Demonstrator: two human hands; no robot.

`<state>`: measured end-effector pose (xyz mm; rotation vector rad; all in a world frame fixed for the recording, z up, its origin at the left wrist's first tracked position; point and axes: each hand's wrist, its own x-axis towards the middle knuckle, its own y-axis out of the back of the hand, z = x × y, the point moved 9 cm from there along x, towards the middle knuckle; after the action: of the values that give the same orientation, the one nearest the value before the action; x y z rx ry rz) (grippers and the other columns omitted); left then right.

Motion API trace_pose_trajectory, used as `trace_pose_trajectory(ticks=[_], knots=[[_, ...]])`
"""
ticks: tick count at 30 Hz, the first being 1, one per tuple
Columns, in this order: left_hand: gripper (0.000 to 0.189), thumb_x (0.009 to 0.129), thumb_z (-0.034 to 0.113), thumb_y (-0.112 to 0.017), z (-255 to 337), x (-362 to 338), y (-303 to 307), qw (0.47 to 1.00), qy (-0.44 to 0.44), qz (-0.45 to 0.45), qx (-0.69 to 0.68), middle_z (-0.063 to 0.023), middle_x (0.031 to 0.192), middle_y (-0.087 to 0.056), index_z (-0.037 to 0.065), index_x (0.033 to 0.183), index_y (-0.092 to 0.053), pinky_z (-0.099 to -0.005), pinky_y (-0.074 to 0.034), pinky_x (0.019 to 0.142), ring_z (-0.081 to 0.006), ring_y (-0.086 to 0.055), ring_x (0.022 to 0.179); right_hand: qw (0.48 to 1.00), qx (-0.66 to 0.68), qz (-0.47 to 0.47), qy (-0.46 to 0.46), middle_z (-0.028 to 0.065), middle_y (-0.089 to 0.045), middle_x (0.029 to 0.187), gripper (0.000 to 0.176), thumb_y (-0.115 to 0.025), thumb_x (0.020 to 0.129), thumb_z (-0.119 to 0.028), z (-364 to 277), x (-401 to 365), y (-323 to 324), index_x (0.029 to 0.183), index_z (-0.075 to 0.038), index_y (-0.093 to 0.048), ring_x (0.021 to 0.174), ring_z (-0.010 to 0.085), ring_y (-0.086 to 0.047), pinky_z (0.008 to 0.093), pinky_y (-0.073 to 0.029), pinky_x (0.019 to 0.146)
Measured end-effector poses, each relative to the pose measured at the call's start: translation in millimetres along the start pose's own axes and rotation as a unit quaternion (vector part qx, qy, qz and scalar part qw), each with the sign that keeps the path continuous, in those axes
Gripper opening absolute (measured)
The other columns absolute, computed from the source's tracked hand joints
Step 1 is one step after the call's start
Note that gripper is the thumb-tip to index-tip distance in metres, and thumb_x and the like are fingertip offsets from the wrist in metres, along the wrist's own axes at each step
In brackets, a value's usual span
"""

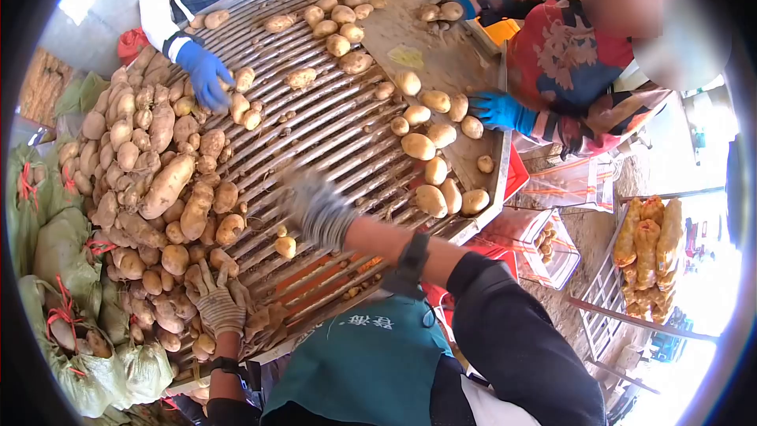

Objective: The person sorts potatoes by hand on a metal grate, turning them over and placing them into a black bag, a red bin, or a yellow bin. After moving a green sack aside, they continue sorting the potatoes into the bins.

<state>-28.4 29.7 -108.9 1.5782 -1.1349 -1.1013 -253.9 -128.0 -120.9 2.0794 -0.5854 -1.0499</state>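
On roller sorter (pixel 331 134), left hand (pixel 217 304) rests flat, fingers spread, on potato pile (pixel 150 181). Right hand (pixel 315 209) blurred above rollers, grip impossible to tell; small potato (pixel 285 246) just beside it.

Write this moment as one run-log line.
left hand: open, flat on potato pile | right hand: blurred, above roller bars | co-worker's blue glove: beside potatoes

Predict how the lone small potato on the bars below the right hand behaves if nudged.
The small potato looks rounded, so it probably rolls, though gaps between the roller bars may catch it. It looks solid, so likely rigid in a grip. Its skin looks dusty, so the gloved right hand should hold it without much slipping.
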Motion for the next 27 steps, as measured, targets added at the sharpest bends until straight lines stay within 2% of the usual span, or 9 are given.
trace_pose_trajectory(ticks=[1, 3, 5, 7, 10, 12, 15, 22, 27], knots=[[0.048, 0.089, 0.032, -0.05, 1, 0, 0, 1.0, 0.0, -0.014, 0.001, -0.0165, 0.157, -0.027, 0.017, 0.134, -0.055, -0.0598, -0.009, 0.117, -0.0387, -0.017, 0.146, 0.975, -0.194, -0.036, 0.107, 0.0083, -0.027, 0.159, 0.047, -0.046, 0.098, -0.031, -36, 2, -49, 0.143, -0.02, -0.047, 0.143, 0.0324, -0.031, 0.0531, -0.029, 0.116], [0.048, 0.089, 0.032, -0.051, 3, 0, 3, 1.0, -0.008, 0.01, 0.008, -0.0167, 0.157, -0.028, 0.016, 0.133, -0.055, -0.0598, -0.009, 0.117, -0.0393, -0.018, 0.146, 0.977, -0.127, 0.004, 0.171, 0.0064, -0.031, 0.158, 0.047, -0.054, 0.093, -0.034, -44, -1, -90, 0.139, -0.028, -0.051, 0.142, 0.028, -0.034, 0.0579, -0.023, 0.117], [0.047, 0.088, 0.032, -0.051, 4, -3, 4, 0.999, -0.011, 0.031, 0.015, -0.017, 0.156, -0.029, 0.015, 0.132, -0.055, -0.0598, -0.01, 0.117, -0.0398, -0.019, 0.145, 0.919, -0.136, 0.214, 0.301, 0.0053, -0.051, 0.144, 0.038, -0.063, 0.088, -0.03, -44, -21, -89, 0.125, -0.023, -0.059, 0.134, 0.0268, -0.045, 0.0556, -0.025, 0.116], [0.046, 0.086, 0.033, -0.051, 2, -1, 6, 0.998, -0.017, 0.055, 0.006, -0.0169, 0.155, -0.031, 0.018, 0.129, -0.059, -0.0595, -0.011, 0.117, -0.0405, -0.024, 0.143, 0.944, -0.112, 0.27, 0.154, 0.0039, -0.051, 0.144, 0.042, -0.065, 0.084, -0.023, 7, -8, -88, 0.125, -0.021, -0.059, 0.132, 0.0308, -0.048, 0.0571, -0.027, 0.115], [0.043, 0.088, 0.031, -0.052, 2, -1, 7, 0.999, -0.017, 0.047, -0.004, -0.0186, 0.154, -0.032, 0.016, 0.128, -0.059, -0.06, -0.011, 0.116, -0.0407, -0.024, 0.143, 0.928, -0.171, 0.321, 0.083, 0.0155, -0.068, 0.091, 0.022, -0.069, 0.069, -0.014, 79, -70, 7, 0.09, -0.006, -0.07, 0.088, 0.0333, -0.066, 0.0434, -0.053, 0.075], [0.04, 0.088, 0.03, -0.053, 2, -1, 7, 0.999, -0.018, 0.043, -0.018, -0.0199, 0.153, -0.032, 0.014, 0.125, -0.059, -0.0606, -0.012, 0.116, -0.0406, -0.022, 0.143, 0.936, -0.135, 0.31, -0.101, 0.0154, -0.067, 0.091, 0.021, -0.067, 0.069, -0.012, 159, -89, 28, 0.088, -0.005, -0.068, 0.088, 0.0348, -0.064, 0.0451, -0.051, 0.081], [0.04, 0.088, 0.029, -0.053, 4, 0, 9, 0.999, -0.023, 0.028, -0.027, -0.0193, 0.153, -0.033, 0.015, 0.125, -0.059, -0.0617, -0.012, 0.115, -0.0398, -0.022, 0.144, 0.885, -0.061, 0.455, -0.084, 0.0159, -0.062, 0.11, 0.024, -0.063, 0.079, -0.014, 182, -169, 42, 0.103, -0.007, -0.063, 0.103, 0.0363, -0.057, 0.0471, -0.043, 0.092], [0.041, 0.088, 0.028, -0.053, 4, -1, 10, 0.999, -0.021, 0.039, -0.03, -0.0184, 0.154, -0.032, 0.016, 0.127, -0.058, -0.0612, -0.012, 0.115, -0.0367, -0.023, 0.144, 0.955, 0.139, 0.26, -0.027, 0.0136, -0.063, 0.106, 0.029, -0.064, 0.079, -0.01, 136, -195, -52, 0.108, -0.012, -0.066, 0.098, 0.0326, -0.061, 0.0443, -0.05, 0.085], [0.043, 0.087, 0.032, -0.054, 0, 0, 8, 0.998, -0.025, 0.05, 0.004, -0.0155, 0.154, -0.032, 0.022, 0.128, -0.06, -0.0605, -0.013, 0.115, -0.034, -0.026, 0.143, 0.938, -0.127, 0.316, -0.065, 0.0139, -0.064, 0.102, 0.024, -0.065, 0.075, -0.013, 192, -166, -43, 0.099, -0.012, -0.067, 0.093, 0.0333, -0.059, 0.0441, -0.048, 0.083]])
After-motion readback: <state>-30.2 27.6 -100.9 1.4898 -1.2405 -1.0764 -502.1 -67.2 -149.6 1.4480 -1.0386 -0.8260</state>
